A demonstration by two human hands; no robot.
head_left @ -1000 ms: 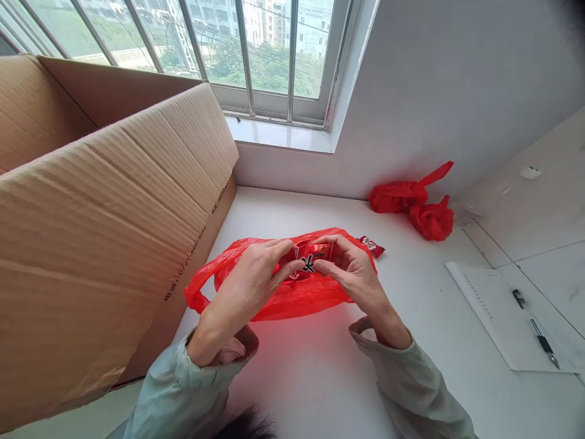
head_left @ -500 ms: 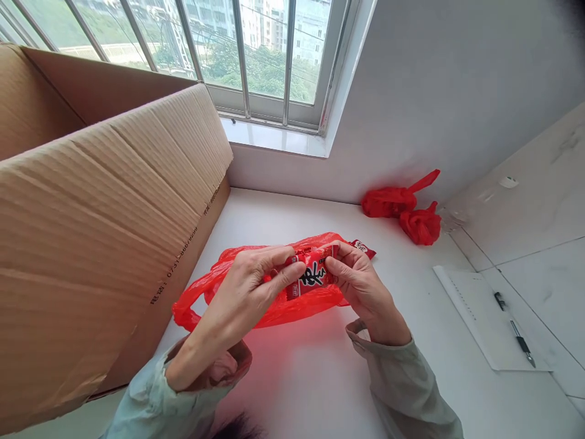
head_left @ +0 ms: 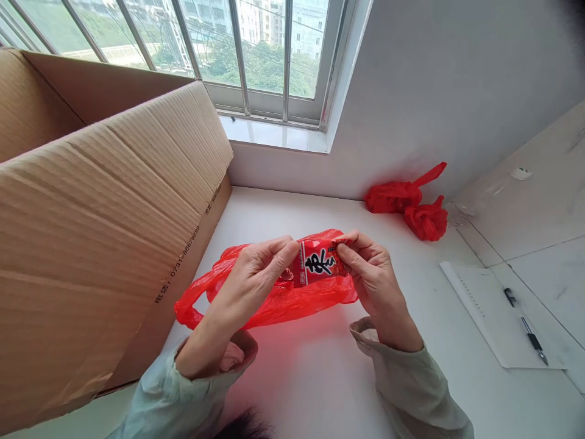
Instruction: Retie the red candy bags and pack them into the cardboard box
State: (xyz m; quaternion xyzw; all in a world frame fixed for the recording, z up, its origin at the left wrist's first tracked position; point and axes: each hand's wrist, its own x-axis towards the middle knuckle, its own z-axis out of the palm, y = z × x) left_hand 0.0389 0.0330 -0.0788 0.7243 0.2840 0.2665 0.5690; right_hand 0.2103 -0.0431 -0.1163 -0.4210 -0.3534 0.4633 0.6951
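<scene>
A: Both hands up over the middle of the white surface. Left hand [head_left: 249,277] and right hand [head_left: 372,277] each pinch one end of a small red packet [head_left: 319,263], fingertips clamped on its short edges, black character facing up.

B: Where does it sit relative to the bag?

A: Just above the red plastic bag [head_left: 274,302], which lies loose under the hands, beside the big cardboard box [head_left: 105,225] along the left edge. The packet looks held clear of the bag mouth; whether it touches the film, cannot tell.

B: Step in hand?

A: My reading: the packet is being handled at the bag mouth. The next move calls for one hand keeping its pinch while the other frees the thin film.

B: Change from a second ago?

A: Then the packet sat low in the bag folds, half hidden. Now it is raised and flat, print fully showing. The two knotted red bags [head_left: 414,207] near the far wall look unmoved; pen [head_left: 525,326] and paper [head_left: 493,314] too.
</scene>
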